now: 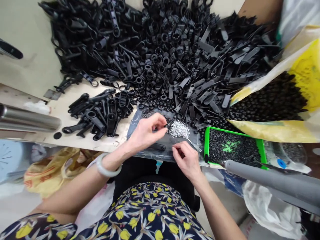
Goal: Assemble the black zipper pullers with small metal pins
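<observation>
My left hand [146, 131], with a pale bangle [106, 168] on its wrist, is over the dark mat [147, 154]. Its thumb and forefinger pinch a small black part whose exact kind is too small to tell. Just right of those fingertips lies a heap of small silvery pins [179, 129]. My right hand [186, 157] rests low at the mat's front edge, fingers curled and thumb against forefinger; anything between them is hidden. A long black plastic piece with a round end [158, 147] lies on the mat between my hands.
Black ring parts [163, 60], flat levers [212, 96] and handles [100, 43] pile up behind. More black handles [100, 115] lie left. A green tray [207, 143] of tiny black parts stands right, before a yellow-white sack [275, 130]. Metal cylinders [30, 116] flank the bench.
</observation>
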Tool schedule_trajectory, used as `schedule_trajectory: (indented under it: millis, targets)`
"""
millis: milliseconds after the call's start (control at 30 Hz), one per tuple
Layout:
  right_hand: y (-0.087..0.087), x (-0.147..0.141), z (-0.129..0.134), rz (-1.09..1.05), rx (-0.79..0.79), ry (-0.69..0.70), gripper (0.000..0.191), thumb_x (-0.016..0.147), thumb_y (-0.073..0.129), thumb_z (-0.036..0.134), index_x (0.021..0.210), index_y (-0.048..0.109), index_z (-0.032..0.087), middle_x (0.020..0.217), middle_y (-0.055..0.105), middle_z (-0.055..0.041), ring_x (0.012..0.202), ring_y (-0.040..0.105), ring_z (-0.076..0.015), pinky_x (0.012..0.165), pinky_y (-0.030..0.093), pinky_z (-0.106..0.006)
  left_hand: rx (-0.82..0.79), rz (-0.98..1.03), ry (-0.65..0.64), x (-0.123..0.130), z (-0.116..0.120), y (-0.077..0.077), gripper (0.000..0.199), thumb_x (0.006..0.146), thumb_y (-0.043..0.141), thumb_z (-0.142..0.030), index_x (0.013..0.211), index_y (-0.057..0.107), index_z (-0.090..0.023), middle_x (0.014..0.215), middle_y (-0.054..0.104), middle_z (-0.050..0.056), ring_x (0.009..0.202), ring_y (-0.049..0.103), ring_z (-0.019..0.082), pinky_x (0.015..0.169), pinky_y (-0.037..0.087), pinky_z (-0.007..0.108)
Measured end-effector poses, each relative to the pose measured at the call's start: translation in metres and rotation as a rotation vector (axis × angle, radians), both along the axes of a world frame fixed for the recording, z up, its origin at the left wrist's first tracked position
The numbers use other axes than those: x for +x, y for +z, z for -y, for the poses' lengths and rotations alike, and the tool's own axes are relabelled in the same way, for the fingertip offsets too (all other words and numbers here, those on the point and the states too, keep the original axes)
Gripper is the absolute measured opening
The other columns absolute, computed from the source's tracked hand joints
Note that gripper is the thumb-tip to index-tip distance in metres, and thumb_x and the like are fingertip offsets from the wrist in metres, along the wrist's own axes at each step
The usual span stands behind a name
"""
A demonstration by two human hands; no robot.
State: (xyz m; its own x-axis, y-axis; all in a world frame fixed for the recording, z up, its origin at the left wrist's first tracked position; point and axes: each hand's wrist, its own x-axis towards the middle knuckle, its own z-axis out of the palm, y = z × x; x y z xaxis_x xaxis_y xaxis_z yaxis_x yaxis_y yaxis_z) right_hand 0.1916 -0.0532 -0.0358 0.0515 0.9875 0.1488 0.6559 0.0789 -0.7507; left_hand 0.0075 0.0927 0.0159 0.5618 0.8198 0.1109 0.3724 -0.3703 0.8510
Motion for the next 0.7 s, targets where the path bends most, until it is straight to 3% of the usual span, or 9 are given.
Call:
schedule_trajectory:
  millis: [100,267,467,700]
  targets:
    - [-0.002,0.0,0.0,-0.084,-0.014,-0.045,0.013,0.102,0.058,0.026,0.094,0.068,0.022,0.085,0.066,-0.0008,0.069,0.059,-0.0135,0.066,0.047,-0.028,-0.069,0.037,-0.04,-0.023,0.042,-0.005,0.031,0.095,0.065,-0.023,0.125,0.072,-0.024,0.099,0.079,0.003,0.082,0.07,0.017,0.075,0.052,0.03]
    - [-0.005,-0.008,-0.001,-0.142,-0.02,-0.079,0.012,0.1,0.06,0.027,0.093,0.069,0.023,0.086,0.067,-0.0005,0.067,0.058,-0.0131,0.063,0.047,-0.028,0.042,0.113,0.103,-0.027,0.085,-0.04,0.021,0.097,0.065,-0.024,0.115,0.076,-0.025,0.111,0.081,0.007,0.101,0.075,0.022,0.093,0.055,0.039]
    - [-0.005,-0.014,0.002,-0.125,-0.033,-0.093,0.014,0.1,0.06,0.028,0.091,0.069,0.022,0.084,0.066,0.0,0.066,0.057,-0.0128,0.064,0.047,-0.028,0.145,0.131,0.135,-0.013,0.093,-0.067,0.024,0.096,0.062,-0.019,0.116,0.073,-0.026,0.117,0.081,0.007,0.119,0.073,0.027,0.115,0.04,0.051]
    - [-0.003,-0.014,0.002,-0.133,-0.031,-0.095,0.014,0.1,0.061,0.027,0.091,0.069,0.022,0.083,0.065,0.0006,0.066,0.056,-0.0124,0.064,0.046,-0.028,0.216,0.106,0.084,-0.015,0.092,-0.076,0.025,0.097,0.062,-0.018,0.117,0.074,-0.027,0.118,0.08,0.007,0.119,0.073,0.027,0.118,0.036,0.052]
